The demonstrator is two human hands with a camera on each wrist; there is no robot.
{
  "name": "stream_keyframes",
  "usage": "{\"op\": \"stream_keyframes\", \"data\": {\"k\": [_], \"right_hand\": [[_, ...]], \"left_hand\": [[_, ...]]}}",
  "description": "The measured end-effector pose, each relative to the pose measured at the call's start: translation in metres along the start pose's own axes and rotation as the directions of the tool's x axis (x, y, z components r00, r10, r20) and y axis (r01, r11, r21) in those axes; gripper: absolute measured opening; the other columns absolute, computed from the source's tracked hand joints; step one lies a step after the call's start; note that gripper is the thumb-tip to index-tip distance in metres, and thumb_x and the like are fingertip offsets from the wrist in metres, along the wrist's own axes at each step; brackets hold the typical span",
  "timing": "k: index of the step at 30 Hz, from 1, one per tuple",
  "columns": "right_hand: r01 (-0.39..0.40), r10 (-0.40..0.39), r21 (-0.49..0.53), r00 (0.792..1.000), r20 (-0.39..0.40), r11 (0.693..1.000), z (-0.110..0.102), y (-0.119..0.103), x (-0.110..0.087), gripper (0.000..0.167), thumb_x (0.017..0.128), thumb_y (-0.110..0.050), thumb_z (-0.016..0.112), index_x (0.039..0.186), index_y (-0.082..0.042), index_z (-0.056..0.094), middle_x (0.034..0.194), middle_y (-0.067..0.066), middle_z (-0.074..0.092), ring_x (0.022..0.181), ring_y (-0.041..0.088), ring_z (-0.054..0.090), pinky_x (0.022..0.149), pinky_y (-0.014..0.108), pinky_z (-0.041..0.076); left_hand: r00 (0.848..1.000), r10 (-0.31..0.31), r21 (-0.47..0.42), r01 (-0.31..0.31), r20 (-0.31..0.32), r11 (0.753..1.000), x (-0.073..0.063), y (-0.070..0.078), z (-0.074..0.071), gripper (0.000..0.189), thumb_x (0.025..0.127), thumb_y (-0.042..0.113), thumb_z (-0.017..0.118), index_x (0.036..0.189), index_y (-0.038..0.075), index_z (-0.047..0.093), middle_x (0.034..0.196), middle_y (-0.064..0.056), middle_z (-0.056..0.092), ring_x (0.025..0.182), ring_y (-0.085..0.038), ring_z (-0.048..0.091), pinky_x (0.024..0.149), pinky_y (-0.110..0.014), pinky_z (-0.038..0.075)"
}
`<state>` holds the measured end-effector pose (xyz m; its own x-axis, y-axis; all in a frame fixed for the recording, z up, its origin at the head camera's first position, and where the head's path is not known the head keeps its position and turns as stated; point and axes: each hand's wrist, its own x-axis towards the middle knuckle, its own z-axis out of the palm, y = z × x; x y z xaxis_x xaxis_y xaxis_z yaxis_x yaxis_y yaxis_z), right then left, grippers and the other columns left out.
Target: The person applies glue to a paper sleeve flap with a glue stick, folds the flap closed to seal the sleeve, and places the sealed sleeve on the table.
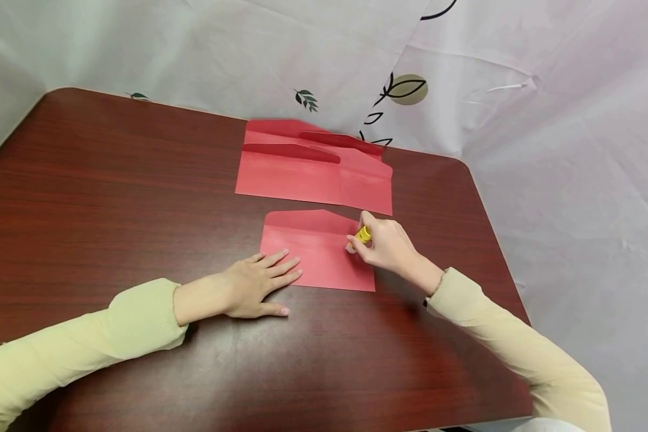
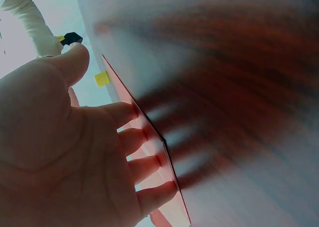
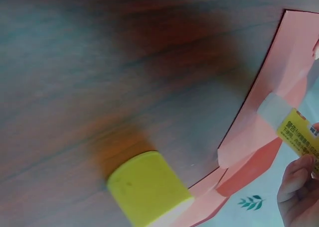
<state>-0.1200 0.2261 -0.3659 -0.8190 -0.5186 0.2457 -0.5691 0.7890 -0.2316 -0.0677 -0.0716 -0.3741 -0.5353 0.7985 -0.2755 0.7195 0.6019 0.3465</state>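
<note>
A red envelope [image 1: 313,255] lies on the table with its flap opened away from me. My left hand [image 1: 256,288] is spread flat, its fingertips resting on the envelope's lower left part and its thumb on the bare wood. The right hand [image 1: 386,243] pinches a yellow glue stick [image 1: 364,234] over the envelope's right side. In the right wrist view, the pale end of the glue stick [image 3: 291,130] meets the red paper. A yellow, round-ended piece [image 3: 149,187] looms nearer that camera; what bears it I cannot tell.
Several more red envelopes [image 1: 288,177] overlap behind, flaps raised, at the far edge of the brown wooden table [image 1: 113,198]. A pale curtain [image 1: 205,54] with leaf prints hangs behind the table and along its right side.
</note>
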Motion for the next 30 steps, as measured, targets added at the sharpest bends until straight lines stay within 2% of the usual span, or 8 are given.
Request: {"op": "stream_keyframes", "data": {"k": [12, 30], "right_hand": [[0.048, -0.049, 0.038, 0.998, 0.039, 0.998, 0.006, -0.014, 0.016, 0.026, 0.084, -0.026, 0.070, 0.083, -0.012, 0.048, 0.056, -0.005, 0.053, 0.044, 0.005, 0.041, 0.042, 0.020, 0.036], [0.141, -0.147, 0.098, 0.988, 0.055, 0.985, 0.021, -0.036, 0.039, 0.026, 0.084, -0.030, 0.070, 0.088, -0.012, 0.051, 0.058, -0.001, 0.054, 0.045, 0.005, 0.042, 0.043, 0.019, 0.036]], "left_hand": [[1.000, 0.004, -0.003, -0.004, 0.005, 1.000, 0.000, 0.000, 0.000, 0.071, 0.094, 0.054, 0.050, 0.151, 0.015, 0.033, 0.160, -0.006, 0.024, 0.148, -0.031, 0.018, 0.116, -0.056, 0.023], [0.999, -0.017, -0.013, 0.018, 0.046, 1.000, 0.000, -0.001, -0.002, 0.073, 0.093, 0.056, 0.049, 0.152, 0.016, 0.030, 0.161, -0.005, 0.021, 0.149, -0.030, 0.015, 0.117, -0.055, 0.021]]}}
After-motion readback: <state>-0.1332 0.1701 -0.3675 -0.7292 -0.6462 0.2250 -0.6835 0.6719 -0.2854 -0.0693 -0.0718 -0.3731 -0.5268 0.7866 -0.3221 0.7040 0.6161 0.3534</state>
